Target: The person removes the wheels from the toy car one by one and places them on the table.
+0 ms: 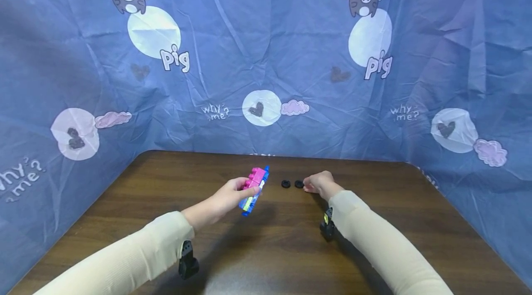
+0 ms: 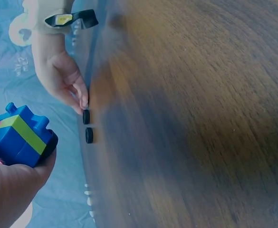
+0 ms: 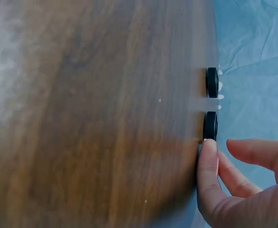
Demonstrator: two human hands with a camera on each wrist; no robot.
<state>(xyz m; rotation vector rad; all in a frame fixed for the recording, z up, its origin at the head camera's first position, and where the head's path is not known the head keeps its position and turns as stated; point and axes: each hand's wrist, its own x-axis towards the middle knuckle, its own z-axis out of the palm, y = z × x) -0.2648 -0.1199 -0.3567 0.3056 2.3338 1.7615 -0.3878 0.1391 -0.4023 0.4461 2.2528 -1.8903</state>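
Pink/blu toy (image 1: 257,177) in L hand (image 1: 224,199)

Two wheels (image 1: 286,184) on table (image 1: 282,253), cloth (image 1: 266,50) behind

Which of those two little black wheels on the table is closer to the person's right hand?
The black wheel on the right in the head view: it sits by the right hand, while the other wheel lies farther left, across a gap.
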